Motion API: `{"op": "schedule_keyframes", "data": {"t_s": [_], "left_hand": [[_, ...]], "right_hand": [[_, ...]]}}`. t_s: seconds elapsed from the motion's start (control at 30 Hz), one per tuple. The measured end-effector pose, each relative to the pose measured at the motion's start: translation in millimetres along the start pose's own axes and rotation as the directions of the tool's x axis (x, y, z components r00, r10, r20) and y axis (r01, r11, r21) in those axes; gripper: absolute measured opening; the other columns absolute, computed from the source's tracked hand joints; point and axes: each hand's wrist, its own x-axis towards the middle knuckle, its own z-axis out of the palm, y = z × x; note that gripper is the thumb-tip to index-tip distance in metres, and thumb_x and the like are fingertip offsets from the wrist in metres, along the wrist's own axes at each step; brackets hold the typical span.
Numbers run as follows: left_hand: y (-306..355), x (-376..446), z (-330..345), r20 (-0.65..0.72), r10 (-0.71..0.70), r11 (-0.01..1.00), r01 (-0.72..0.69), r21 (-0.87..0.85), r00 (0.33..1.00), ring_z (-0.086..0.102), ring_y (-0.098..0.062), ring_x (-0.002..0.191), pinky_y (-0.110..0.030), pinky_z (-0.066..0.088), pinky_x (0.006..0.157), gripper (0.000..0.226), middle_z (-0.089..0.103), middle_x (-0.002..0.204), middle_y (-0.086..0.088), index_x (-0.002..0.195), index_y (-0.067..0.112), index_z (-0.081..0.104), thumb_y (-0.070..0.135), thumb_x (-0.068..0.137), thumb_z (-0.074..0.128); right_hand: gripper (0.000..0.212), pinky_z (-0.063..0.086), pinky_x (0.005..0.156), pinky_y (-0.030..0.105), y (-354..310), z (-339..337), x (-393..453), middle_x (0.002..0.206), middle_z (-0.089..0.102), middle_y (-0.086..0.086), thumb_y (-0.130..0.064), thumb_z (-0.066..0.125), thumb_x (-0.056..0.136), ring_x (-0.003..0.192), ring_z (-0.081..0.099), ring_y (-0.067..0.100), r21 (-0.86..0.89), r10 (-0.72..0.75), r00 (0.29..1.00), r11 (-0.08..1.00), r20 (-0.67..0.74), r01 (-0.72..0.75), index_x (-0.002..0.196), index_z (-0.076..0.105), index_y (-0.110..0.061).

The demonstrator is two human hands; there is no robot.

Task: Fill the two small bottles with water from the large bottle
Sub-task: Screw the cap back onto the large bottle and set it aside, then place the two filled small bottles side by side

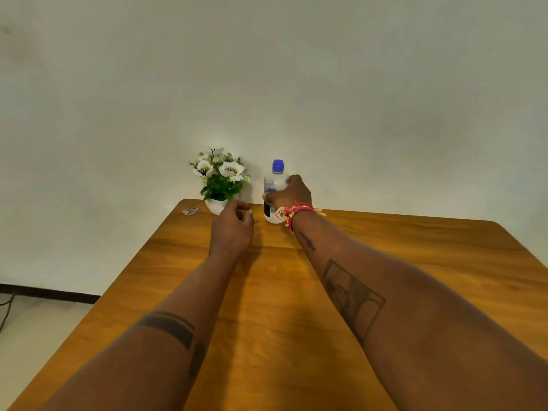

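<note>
Small wrapper point(190, 210) at worktop point(267, 292) far-left corner. Flower pot point(218, 204) at back edge. Left hand point(232, 229) hovers just in front of it, grip loose, holding nothing. Right hand point(289, 192) grips large bottle point(275, 188), upright, blue cap on, against wall.

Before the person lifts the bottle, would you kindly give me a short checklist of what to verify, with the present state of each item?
1. Grip: the right hand wraps the clear plastic bottle with the blue cap. Ok.
2. Bottle upright on the brown wooden table: ok.
3. Blue cap removed for pouring: not ok, it is on.
4. Left hand free to help: ok, it hovers loosely curled and holds nothing.
5. Small bottles ready to receive water: cannot tell, none are in view.
6. Clearance from the white-flowered plant in its white pot: ok, it stands apart to the bottle's left.
</note>
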Motion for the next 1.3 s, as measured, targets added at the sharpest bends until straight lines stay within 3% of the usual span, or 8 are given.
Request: {"op": "schedule_keyframes", "data": {"t_s": [0.23, 0.37, 0.73, 0.9, 0.97, 1.1, 1.2, 1.3], "left_hand": [[-19, 14, 3, -0.013, -0.031, 0.999, 0.031, 0.012, 0.999, 0.053, 0.001, 0.075, -0.022, 0.04, 0.064, 0.019, 0.059, 0.087, 0.013, 0.117, 0.021, 0.063, 0.029, 0.101, 0.059], [-19, 15, 6, 0.007, -0.04, 0.999, 0.04, 0.018, 0.999, 0.056, -0.008, 0.082, -0.026, 0.043, 0.074, 0.022, 0.062, 0.094, 0.008, 0.12, 0.021, 0.063, 0.031, 0.101, 0.059], [9, -1, -2, -0.001, -0.044, 0.999, 0.044, -0.006, 0.999, 0.056, -0.011, 0.083, -0.025, 0.042, 0.073, 0.027, 0.06, 0.09, 0.008, 0.12, 0.018, 0.063, 0.034, 0.099, 0.061], [30, -40, -11, 0.026, -0.041, 0.998, 0.042, -0.042, 0.999, 0.059, -0.006, 0.082, -0.024, 0.044, 0.065, 0.025, 0.059, 0.088, 0.011, 0.119, 0.021, 0.064, 0.035, 0.098, 0.063], [43, -58, -15, 0.039, -0.023, 0.998, 0.025, -0.057, 0.999, 0.056, -0.004, 0.08, -0.021, 0.042, 0.064, 0.025, 0.06, 0.089, 0.01, 0.117, 0.02, 0.064, 0.035, 0.098, 0.064], [77, -93, -19, 0.093, 0.053, 0.996, -0.047, -0.072, 0.994, 0.057, -0.003, 0.083, -0.019, 0.041, 0.066, 0.026, 0.065, 0.094, 0.009, 0.115, 0.019, 0.068, 0.038, 0.097, 0.064], [100, -125, -14, 0.165, 0.121, 0.99, -0.105, -0.099, 0.979, 0.063, -0.009, 0.096, -0.019, 0.044, 0.073, 0.031, 0.07, 0.105, 0.005, 0.118, 0.019, 0.07, 0.042, 0.097, 0.063], [114, -161, -2, 0.219, 0.17, 0.981, -0.142, -0.135, 0.961, 0.064, -0.008, 0.099, -0.02, 0.045, 0.077, 0.034, 0.07, 0.106, 0.008, 0.117, 0.023, 0.071, 0.048, 0.098, 0.059]], "right_hand": [[0.068, 0.051, 0.096, 0.034, 8, 13, 8, 0.13, 0.061, 0.009, -0.03, 0.083, 0.08, 0.114, 0.062, 0.028, -0.022, -0.003, 1.0, 1.0, 0.002, 0.003, 0.135, 0.046, -0.013], [0.069, 0.049, 0.099, 0.035, 10, 16, 10, 0.134, 0.06, 0.008, -0.029, 0.082, 0.082, 0.118, 0.06, 0.028, -0.029, 0.011, 1.0, 1.0, 0.018, -0.01, 0.138, 0.045, -0.013], [0.063, 0.048, 0.097, 0.036, 16, -3, 2, 0.137, 0.057, 0.01, -0.035, 0.073, 0.09, 0.122, 0.058, 0.03, -0.071, 0.15, 0.989, 0.986, -0.017, -0.151, 0.141, 0.046, -0.01], [0.073, 0.037, 0.116, 0.051, 78, -18, 32, 0.156, 0.044, 0.009, -0.062, 0.049, 0.092, 0.14, 0.044, 0.033, -0.412, 0.25, 0.947, 0.899, 0.202, -0.15, 0.151, 0.042, -0.021], [0.07, 0.034, 0.118, 0.051, 103, -36, 46, 0.159, 0.039, 0.008, -0.058, 0.046, 0.094, 0.144, 0.039, 0.032, -0.438, 0.208, 0.957, 0.893, 0.201, -0.102, 0.153, 0.041, -0.021], [0.056, 0.02, 0.124, 0.039, 52, -126, -48, 0.164, 0.028, 0.005, -0.034, 0.042, 0.105, 0.15, 0.027, 0.029, -0.327, 0.077, 0.987, 0.945, 0.141, -0.027, 0.155, 0.035, -0.009], [0.042, 0.043, 0.102, 0.027, 45, -184, -101, 0.145, 0.056, 0.01, -0.01, 0.051, 0.097, 0.128, 0.055, 0.027, -0.119, 0.005, 1.0, 0.993, -0.007, -0.006, 0.138, 0.06, -0.011], [0.034, 0.055, 0.08, 0.033, 63, -219, -154, 0.117, 0.071, 0.002, -0.017, 0.05, 0.095, 0.095, 0.069, 0.024, -0.035, -0.088, 0.996, 0.995, -0.002, 0.088, 0.123, 0.067, -0.024]]}}
